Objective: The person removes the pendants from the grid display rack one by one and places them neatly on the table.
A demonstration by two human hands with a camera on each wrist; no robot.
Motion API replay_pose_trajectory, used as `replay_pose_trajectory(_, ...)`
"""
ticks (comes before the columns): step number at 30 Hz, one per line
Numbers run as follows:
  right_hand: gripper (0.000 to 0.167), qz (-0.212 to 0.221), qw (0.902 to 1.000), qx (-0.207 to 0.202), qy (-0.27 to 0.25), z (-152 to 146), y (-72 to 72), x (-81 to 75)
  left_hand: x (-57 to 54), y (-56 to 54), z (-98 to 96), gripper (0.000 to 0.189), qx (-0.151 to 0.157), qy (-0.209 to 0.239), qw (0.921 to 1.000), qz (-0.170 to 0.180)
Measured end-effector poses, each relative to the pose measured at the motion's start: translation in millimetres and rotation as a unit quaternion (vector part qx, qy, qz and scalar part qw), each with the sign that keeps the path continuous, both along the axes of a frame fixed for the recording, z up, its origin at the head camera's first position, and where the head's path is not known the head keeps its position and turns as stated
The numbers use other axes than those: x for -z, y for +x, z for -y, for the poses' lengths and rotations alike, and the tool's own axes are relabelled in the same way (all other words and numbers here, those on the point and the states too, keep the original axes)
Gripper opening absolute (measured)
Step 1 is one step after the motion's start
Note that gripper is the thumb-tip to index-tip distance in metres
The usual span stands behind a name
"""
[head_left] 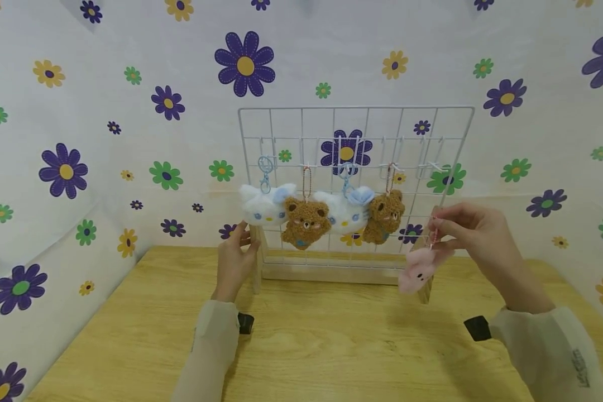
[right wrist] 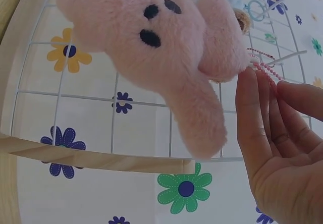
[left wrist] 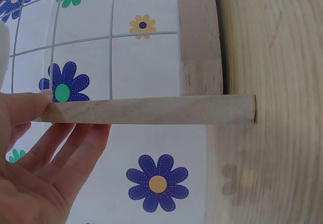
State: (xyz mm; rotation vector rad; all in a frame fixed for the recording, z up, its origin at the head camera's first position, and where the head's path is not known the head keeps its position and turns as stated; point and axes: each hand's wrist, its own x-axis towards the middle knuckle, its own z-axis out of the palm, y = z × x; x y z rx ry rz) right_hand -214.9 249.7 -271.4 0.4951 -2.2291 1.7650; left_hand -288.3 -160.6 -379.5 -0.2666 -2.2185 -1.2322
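My right hand [head_left: 477,231] pinches the pink bead chain [right wrist: 272,78] of a pink plush keychain [head_left: 416,272]. The plush, with long ears and black eyes, dangles in front of the right post of a white wire grid rack [head_left: 357,107]. In the right wrist view it hangs close to the grid. My left hand [head_left: 235,262] holds the rack's left wooden post [left wrist: 151,110], thumb on one face and fingers on the other. On the rack's hooks hang a white cat plush [head_left: 263,209], a brown bear plush [head_left: 306,223], another white cat and another bear.
White hooks [head_left: 434,166] at the rack's right end carry no plush. The rack stands on wooden feet near the back of a wood-grain table [head_left: 331,346]. Behind it is a flower-printed backdrop [head_left: 181,139].
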Motion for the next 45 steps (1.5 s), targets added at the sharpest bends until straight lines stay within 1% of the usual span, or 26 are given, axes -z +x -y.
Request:
replay_pose_trajectory(3,0.009,-0.002,1.0000,-0.001,0.005,-1.3,1.2,3.5,0.4,1.0,-0.1,0.050,0.001,-0.001,1.0000,-0.005)
replay_pose_trajectory(7,0.011,-0.004,0.9995,0.011,0.028,-4.7,3.1,8.2,0.3,0.2,-1.0,0.049,0.002,-0.003,0.9999,-0.015)
replay_pose_trajectory(10,0.013,-0.007,0.9980,0.026,0.057,-6.6,5.3,11.7,0.0,0.9,-1.0,0.050,0.001,-0.004,0.9999,-0.015)
replay_pose_trajectory(14,0.012,-0.007,0.9965,0.037,0.075,-9.4,7.4,15.1,-0.7,1.6,-1.8,0.049,-0.001,-0.006,0.9999,-0.011)
replay_pose_trajectory(24,0.009,-0.001,0.9997,0.010,0.024,-13.6,11.0,22.6,-2.7,-2.7,-3.5,0.050,0.002,0.003,1.0000,-0.004)
replay_pose_trajectory(27,0.011,0.012,0.9999,-0.005,-0.005,-14.3,12.6,26.8,-2.5,-2.7,-3.9,0.050,0.002,0.006,1.0000,0.002)
replay_pose_trajectory(29,0.011,0.022,0.9996,-0.010,-0.015,-14.5,13.7,30.2,-2.2,-2.5,-3.7,0.050,-0.001,0.007,1.0000,0.006)
replay_pose_trajectory(32,0.010,0.033,0.9994,-0.003,-0.008,-14.8,15.3,35.4,-1.4,-1.9,-3.2,0.050,-0.005,0.002,0.9999,0.009)
replay_pose_trajectory(33,0.010,0.033,0.9994,0.004,0.003,-15.1,15.8,36.9,-1.2,-1.7,-3.0,0.050,-0.006,0.001,0.9999,0.010)
replay_pose_trajectory(34,0.010,0.032,0.9993,0.011,0.016,-15.3,16.3,38.3,-1.1,-1.4,-2.9,0.050,-0.006,0.000,0.9999,0.010)
replay_pose_trajectory(39,0.010,0.027,0.9984,0.028,0.040,-17.4,17.8,43.1,-0.2,-0.9,-2.4,0.051,-0.005,0.000,0.9999,0.012)
replay_pose_trajectory(42,0.010,0.028,0.9981,0.032,0.044,-18.5,19.0,45.3,0.1,-0.8,-1.9,0.051,-0.006,0.000,0.9999,0.012)
replay_pose_trajectory(45,0.010,0.033,0.9985,0.025,0.036,-19.6,20.0,47.5,0.0,-0.9,-1.2,0.051,-0.007,-0.002,0.9999,0.010)
